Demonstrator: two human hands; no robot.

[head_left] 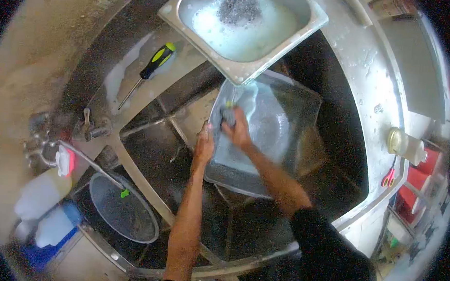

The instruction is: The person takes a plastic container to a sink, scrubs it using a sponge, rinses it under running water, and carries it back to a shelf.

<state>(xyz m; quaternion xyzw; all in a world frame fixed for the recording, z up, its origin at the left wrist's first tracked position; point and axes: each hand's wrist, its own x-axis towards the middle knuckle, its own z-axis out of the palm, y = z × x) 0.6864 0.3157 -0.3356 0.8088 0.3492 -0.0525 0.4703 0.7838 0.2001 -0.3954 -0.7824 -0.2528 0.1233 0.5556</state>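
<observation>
A large clear plastic tub [272,128] lies tilted in the dark sink, wet inside. My left hand [204,143] grips its left rim, fingers closed on the edge. Inside the tub near that same side, my right hand [237,128] is closed around a dark grey scrubber [228,115], slightly blurred, pressed to the wall. A bit of yellow-green shows at the scrubber's top. Above the tub, a steel pan [245,64] holds cloudy, soapy water with a dark scouring mesh [239,7] in it.
A screwdriver [155,64] rests on the ledge at upper left. The faucet [87,160] reaches over a grey oval basin [122,211]. White bottles [44,194] stand at lower left. A jar [406,145] and red-handled scissors [388,178] are on the right counter.
</observation>
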